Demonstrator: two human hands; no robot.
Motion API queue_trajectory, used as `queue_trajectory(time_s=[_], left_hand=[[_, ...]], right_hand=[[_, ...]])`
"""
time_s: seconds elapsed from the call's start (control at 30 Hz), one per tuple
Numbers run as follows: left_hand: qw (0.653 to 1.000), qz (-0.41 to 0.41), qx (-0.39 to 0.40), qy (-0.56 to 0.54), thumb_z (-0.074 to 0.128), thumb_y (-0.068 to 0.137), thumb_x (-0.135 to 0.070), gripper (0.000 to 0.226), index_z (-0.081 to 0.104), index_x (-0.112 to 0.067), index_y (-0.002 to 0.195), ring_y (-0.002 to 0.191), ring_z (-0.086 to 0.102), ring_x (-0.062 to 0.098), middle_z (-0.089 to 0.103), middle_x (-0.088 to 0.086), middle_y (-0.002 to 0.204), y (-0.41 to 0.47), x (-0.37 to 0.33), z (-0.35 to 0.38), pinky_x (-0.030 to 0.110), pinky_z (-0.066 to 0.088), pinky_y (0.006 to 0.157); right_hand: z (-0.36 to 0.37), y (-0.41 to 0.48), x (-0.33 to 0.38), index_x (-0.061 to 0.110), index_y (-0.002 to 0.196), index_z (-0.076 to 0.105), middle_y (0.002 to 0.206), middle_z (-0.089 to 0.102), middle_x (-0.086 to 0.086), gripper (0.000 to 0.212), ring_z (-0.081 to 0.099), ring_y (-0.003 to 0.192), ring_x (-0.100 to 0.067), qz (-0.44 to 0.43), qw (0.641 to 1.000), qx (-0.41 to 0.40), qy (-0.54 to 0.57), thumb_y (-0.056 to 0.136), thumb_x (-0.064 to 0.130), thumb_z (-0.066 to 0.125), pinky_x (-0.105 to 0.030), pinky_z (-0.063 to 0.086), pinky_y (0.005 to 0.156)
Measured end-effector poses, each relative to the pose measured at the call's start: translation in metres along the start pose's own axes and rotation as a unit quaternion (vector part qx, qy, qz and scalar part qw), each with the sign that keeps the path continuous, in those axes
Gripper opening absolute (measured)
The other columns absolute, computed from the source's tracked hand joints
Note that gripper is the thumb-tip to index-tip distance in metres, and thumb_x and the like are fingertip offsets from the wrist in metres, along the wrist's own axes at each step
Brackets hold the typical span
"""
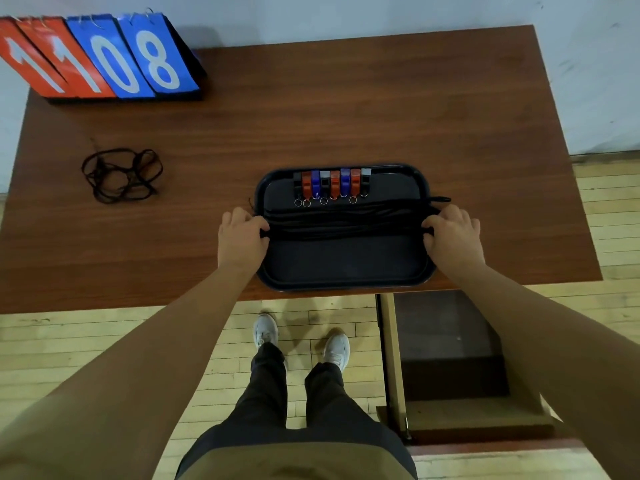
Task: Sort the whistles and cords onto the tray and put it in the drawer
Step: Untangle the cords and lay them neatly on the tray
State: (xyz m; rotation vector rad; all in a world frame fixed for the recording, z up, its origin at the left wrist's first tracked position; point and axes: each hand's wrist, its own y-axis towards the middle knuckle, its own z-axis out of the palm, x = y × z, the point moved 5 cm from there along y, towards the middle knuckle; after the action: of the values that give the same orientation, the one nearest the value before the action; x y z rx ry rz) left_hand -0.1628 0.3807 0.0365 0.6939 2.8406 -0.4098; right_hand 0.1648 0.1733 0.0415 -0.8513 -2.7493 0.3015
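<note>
Tray (343, 268): black, rounded corners, sits on surface (381, 109) at near edge, right of centre; its near rim reaches the surface's near edge.

Whistles (331, 184): one tight row along tray's far rim, approx. eight pcs, side by side and touching; colours black, orange, blue, grey; small metal rings show at their near ends.

Cord bundle (346, 220): black, stretched straight across tray's middle from left rim to right rim, just nearer than the whistles; one end pokes out past the right rim; near half of tray floor is bare.

Left hand (240, 237): at tray's left rim, fingers curled round left end of cord bundle. Right hand (453, 235): at tray's right rim, fingers curled round right end of same bundle; whether either hand also holds the rim, cannot tell.

Cord tangle (121, 174): black, loose loops, lies on surface towards left edge, well apart from tray; not on tray.

Scoreboard (100, 57): flip type, two orange cards and two blue, reads 1 1 0 8; stands at far left corner.

Drawer (446, 341): pulled open below surface's near edge, right side, beneath right forearm; dark interior.

Person stands at near edge; white shoes (266, 330) on wood floor (104, 341).
</note>
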Motion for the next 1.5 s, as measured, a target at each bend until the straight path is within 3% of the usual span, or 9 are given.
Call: queue_trajectory(time_s=[0.33,0.5,0.73,0.93,1.17,1.33,1.5], left_hand=[[0.998,-0.049,-0.037,-0.017,0.064,0.092,-0.026,0.02,0.065,-0.018,0.11,0.114,0.042,0.032,0.049,0.008,0.117,-0.005,0.035,-0.081,0.042,0.038,0.101],[0.993,-0.094,-0.06,-0.046,0.061,0.094,-0.028,0.026,0.065,-0.016,0.117,0.119,0.045,0.033,0.053,0.011,0.122,-0.009,0.083,-0.134,0.045,0.042,0.101],[0.981,-0.132,-0.117,-0.079,0.058,0.09,-0.021,0.023,0.069,-0.014,0.11,0.111,0.053,0.029,0.059,0.006,0.115,-0.009,0.175,-0.18,0.044,0.047,0.094],[0.984,-0.14,-0.073,-0.085,0.057,0.093,-0.026,0.024,0.065,-0.017,0.113,0.11,0.053,0.025,0.056,0.001,0.113,0.021,0.24,-0.172,0.041,0.047,0.093],[0.993,-0.052,-0.042,-0.099,0.058,0.093,-0.018,0.018,0.066,-0.015,0.109,0.099,0.053,0.021,0.053,-0.004,0.095,0.078,0.274,-0.15,0.034,0.049,0.085],[0.995,-0.033,0.008,-0.094,0.061,0.093,-0.019,0.023,0.067,-0.02,0.115,0.109,0.053,0.025,0.061,0.001,0.11,0.1,0.29,-0.126,0.04,0.05,0.093],[0.992,-0.045,0.06,-0.099,0.067,0.092,-0.024,0.034,0.061,-0.021,0.125,0.119,0.047,0.027,0.054,0.003,0.12,0.104,0.306,-0.093,0.039,0.044,0.102]], right_hand=[[-0.057,-0.003,0.049,0.013,0.12,0.067,0.119,0.053,-0.008,0.031,0.048,0.119,-0.031,-0.041,0.998,-0.028,0.027,0.095,0.028,0.059,-0.05,0.033,0.105],[-0.087,0.022,0.136,0.015,0.124,0.064,0.125,0.051,-0.008,0.035,0.048,0.122,-0.03,-0.082,0.996,-0.019,0.028,0.095,0.033,0.055,-0.049,0.033,0.107],[-0.087,0.051,0.283,0.017,0.133,0.056,0.134,0.046,-0.007,0.04,0.044,0.128,-0.03,-0.149,0.988,0.004,0.034,0.097,0.034,0.054,-0.047,0.032,0.108],[-0.05,0.068,0.395,0.018,0.135,0.053,0.134,0.044,-0.008,0.043,0.045,0.127,-0.03,-0.172,0.983,0.057,0.035,0.097,0.037,0.053,-0.048,0.034,0.108],[0.0,0.094,0.487,0.019,0.135,0.053,0.136,0.044,-0.007,0.041,0.046,0.127,-0.029,-0.151,0.983,0.106,0.027,0.097,0.036,0.051,-0.046,0.036,0.108],[0.03,0.105,0.532,0.017,0.134,0.053,0.139,0.041,-0.004,0.041,0.045,0.124,-0.028,-0.171,0.98,0.098,0.018,0.095,0.031,0.053,-0.044,0.039,0.105],[0.062,0.107,0.548,0.015,0.136,0.051,0.143,0.042,-0.005,0.039,0.044,0.128,-0.03,-0.209,0.971,0.112,-0.026,0.099,0.023,0.051,-0.047,0.039,0.106]])
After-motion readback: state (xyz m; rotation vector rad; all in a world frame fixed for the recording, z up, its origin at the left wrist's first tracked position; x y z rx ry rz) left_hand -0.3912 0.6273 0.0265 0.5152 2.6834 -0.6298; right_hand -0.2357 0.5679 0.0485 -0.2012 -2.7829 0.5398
